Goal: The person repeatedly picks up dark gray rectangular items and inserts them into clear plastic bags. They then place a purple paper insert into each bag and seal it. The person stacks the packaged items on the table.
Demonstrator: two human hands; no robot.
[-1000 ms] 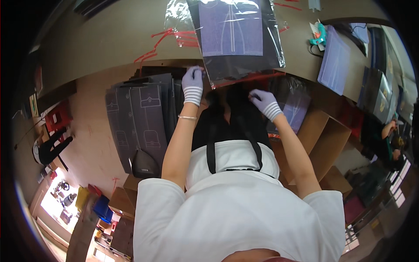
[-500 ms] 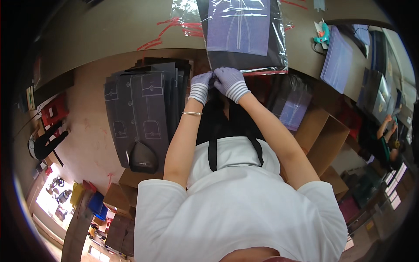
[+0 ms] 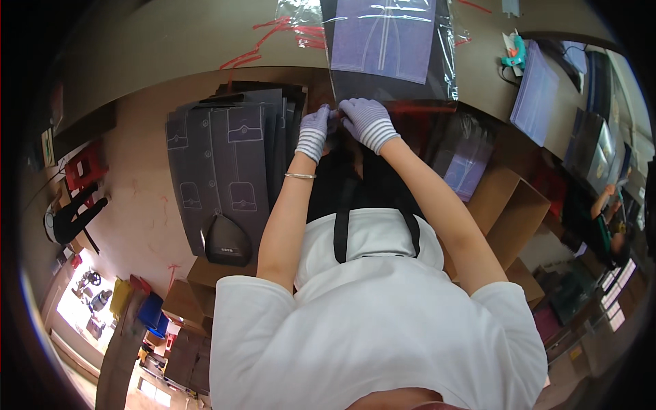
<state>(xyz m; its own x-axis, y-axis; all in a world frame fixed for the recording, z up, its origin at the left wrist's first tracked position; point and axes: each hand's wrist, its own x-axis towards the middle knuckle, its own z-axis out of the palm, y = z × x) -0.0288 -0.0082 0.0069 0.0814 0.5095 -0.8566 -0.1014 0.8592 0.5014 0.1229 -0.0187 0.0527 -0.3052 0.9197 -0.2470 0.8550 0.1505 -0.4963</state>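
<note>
A clear plastic bag [image 3: 447, 61] lies over the near edge of the table, with a black panel and a purple denim-patterned sheet [image 3: 383, 44] inside. A red strip [image 3: 427, 108] runs along its near edge. Both my hands wear lilac knit gloves with striped cuffs and meet at the bag's near left corner. My left hand [image 3: 314, 130] has its fingertips pinched together. Just right of it, my right hand [image 3: 369, 124] is curled over, against the bag's near edge. Whatever lies between the fingertips is too small and dark to make out.
Dark garment-printed panels [image 3: 222, 157] stand stacked at left, before a cardboard box [image 3: 205, 277]. At right are another cardboard box [image 3: 516, 205] and a wrapped purple piece [image 3: 468, 160]. Red strips [image 3: 253, 55] and a teal glue gun [image 3: 516, 55] lie on the table. Another person [image 3: 605, 219] works far right.
My fingertips have parted slightly, the right hand shifting a little to the right. The whole view has shifted slightly; the bag still lies at the table edge.
</note>
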